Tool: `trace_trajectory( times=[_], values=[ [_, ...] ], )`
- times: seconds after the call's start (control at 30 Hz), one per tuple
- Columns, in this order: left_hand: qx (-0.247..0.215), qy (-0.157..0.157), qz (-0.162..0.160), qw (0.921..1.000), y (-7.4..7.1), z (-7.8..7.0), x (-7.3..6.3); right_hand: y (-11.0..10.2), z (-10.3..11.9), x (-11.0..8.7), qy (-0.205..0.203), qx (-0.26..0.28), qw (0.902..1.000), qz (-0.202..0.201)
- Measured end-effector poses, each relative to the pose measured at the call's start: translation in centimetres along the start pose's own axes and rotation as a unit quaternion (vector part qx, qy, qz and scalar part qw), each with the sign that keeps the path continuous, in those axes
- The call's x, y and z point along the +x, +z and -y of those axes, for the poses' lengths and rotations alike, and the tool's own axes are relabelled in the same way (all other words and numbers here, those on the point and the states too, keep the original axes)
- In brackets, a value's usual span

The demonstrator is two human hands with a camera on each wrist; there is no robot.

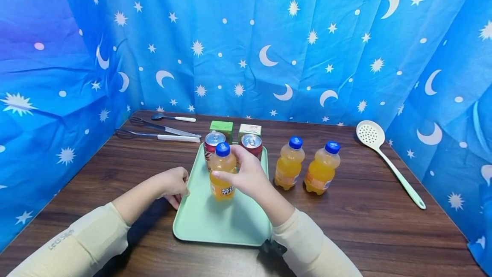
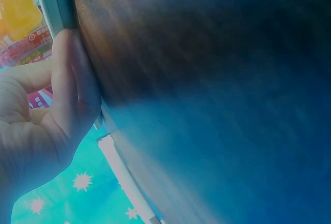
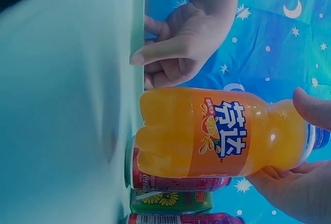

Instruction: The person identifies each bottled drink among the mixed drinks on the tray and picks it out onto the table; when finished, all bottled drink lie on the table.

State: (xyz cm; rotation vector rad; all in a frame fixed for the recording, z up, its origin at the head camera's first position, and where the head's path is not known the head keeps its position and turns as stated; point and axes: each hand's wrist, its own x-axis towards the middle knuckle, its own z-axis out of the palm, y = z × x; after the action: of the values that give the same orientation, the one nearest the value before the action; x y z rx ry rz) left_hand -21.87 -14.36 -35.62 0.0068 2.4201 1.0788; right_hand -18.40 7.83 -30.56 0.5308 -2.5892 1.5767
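My right hand (image 1: pixel 251 172) grips an orange soda bottle (image 1: pixel 222 188) with a blue cap around its upper part. The bottle is upright over the middle of a pale green tray (image 1: pixel 219 230); whether its base touches the tray I cannot tell. My left hand (image 1: pixel 174 183) holds the tray's left rim, thumb on top and the other fingers curled at the side. Behind the bottle, two red soda cans, a left can (image 1: pixel 214 139) and a right can (image 1: pixel 251 141), stand on the tray. A green drink carton (image 1: pixel 221 126) and a second carton (image 1: pixel 250 129) stand behind them.
Two more orange soda bottles, a nearer one (image 1: pixel 290 166) and another (image 1: pixel 322 170), stand right of the tray. A skimmer (image 1: pixel 384 153) lies far right. Back left lie a spoon (image 1: pixel 174 118), a fork (image 1: pixel 169 130) and another long-handled utensil (image 1: pixel 165 137). Starry curtains (image 1: pixel 246 33) enclose the table.
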Motion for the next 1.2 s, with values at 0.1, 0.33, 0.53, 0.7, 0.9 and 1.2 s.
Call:
trace_trajectory(
  times=[0.1,0.33,0.53,0.7,0.9,1.2],
  values=[
    [-0.005,0.004,0.003,1.0000,0.0,0.0,-0.1,-0.1,0.1,-0.1,0.004,0.000,1.0000,0.002],
    [-0.007,0.006,0.003,1.0000,0.0,0.0,0.0,-0.5,0.2,-0.5,0.008,0.011,0.9999,0.008],
    [-0.005,0.005,0.004,1.0000,-0.1,0.1,0.1,-0.7,0.3,-0.7,0.009,0.015,0.9998,0.011],
    [-0.002,0.006,0.005,1.0000,-0.1,0.0,0.1,-1.0,0.3,-0.8,0.005,0.014,0.9998,0.010],
    [-0.002,0.005,0.005,1.0000,-0.1,-0.1,0.0,-1.2,0.1,-1.0,-0.001,0.023,0.9997,0.012],
    [-0.002,0.007,0.004,1.0000,-0.1,0.1,0.0,-1.5,-0.1,-1.3,0.000,0.023,0.9996,0.013]
  ],
)
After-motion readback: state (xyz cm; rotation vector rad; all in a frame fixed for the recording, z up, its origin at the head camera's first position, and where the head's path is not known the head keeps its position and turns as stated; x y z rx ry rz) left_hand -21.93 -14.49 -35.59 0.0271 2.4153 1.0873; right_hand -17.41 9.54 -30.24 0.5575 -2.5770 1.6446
